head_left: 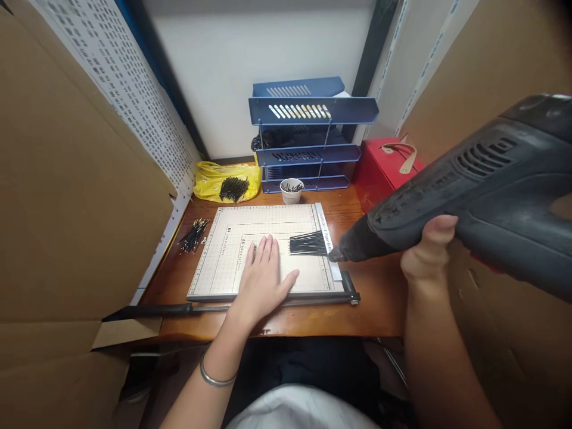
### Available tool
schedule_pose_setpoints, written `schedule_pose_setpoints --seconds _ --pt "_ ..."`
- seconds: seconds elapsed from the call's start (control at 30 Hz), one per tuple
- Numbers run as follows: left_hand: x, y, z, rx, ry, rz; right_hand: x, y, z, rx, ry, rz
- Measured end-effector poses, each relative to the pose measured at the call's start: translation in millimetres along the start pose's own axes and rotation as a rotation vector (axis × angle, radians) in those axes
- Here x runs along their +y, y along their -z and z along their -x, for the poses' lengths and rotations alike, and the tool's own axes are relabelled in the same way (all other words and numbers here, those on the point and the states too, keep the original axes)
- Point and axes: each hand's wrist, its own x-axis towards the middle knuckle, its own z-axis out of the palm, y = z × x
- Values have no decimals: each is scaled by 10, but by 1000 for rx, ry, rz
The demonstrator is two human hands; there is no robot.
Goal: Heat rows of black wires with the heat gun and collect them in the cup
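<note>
My left hand (pixel 263 274) lies flat on the white gridded board of a paper cutter (pixel 227 262), fingers stretched forward. To its right, a row of thin black strips (pixel 307 243) lies side by side, with their right ends at the cutter's pale edge rail (pixel 328 241). My right hand (pixel 429 250) is wrapped round a large dark heat gun (pixel 429 179) from below, thumb on its side; most of its fingers are hidden. The gun's nozzle points left and down, close to the right ends of the strips.
Loose black pieces (pixel 194 236) lie left of the cutter. Behind it are a yellow bag (pixel 205 179) with a black pile, a white cup (pixel 291 195), blue trays (pixel 308 156) and a red box (pixel 379 170). Cardboard walls (pixel 75 179) flank the wooden table (pixel 375 292).
</note>
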Motion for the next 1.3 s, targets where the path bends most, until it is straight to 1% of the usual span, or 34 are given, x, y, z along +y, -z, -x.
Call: schedule_pose_setpoints --seconds 0.1,0.2,0.3,0.37,0.43,0.5,0.57,0.73,0.87,0.93,1.0,1.1,1.17,1.23,1.3 --pt "110 15 -113 23 -55 18 58 -94 -61 121 70 66" --pt "245 21 -274 -2 -126 14 68 -176 -128 193 130 10" --pt "304 10 -377 -31 -189 -1 76 -156 -122 222 144 -8" --pt "278 4 -382 -28 -206 -10 95 -111 -90 210 149 10" --pt "216 3 -350 -24 -209 -22 114 -83 -62 192 143 23" --pt "146 5 -311 -28 -207 -33 120 -100 -55 190 140 10" --pt "96 5 -288 -31 -202 -41 105 -167 -75 185 129 -20" --pt "78 15 -278 -2 -189 -35 50 -393 -175 99 27 -31" --pt "36 65 -136 58 -169 -6 68 -458 -202 117 33 -48" --pt "-21 71 -12 66 -123 3 92 -483 -213 153 5 -48" --pt "-86 48 109 60 -50 -4 115 -527 -239 179 -37 -30" --pt "-157 -19 227 72 29 -38 135 -596 -285 165 -93 -18" --pt "-173 -63 253 95 45 -62 130 -600 -283 130 -144 -24" --pt "-168 -92 252 111 53 -75 106 -551 -236 99 -194 -25" --pt "-154 -104 240 118 58 -74 68 -461 -146 120 -174 -27"
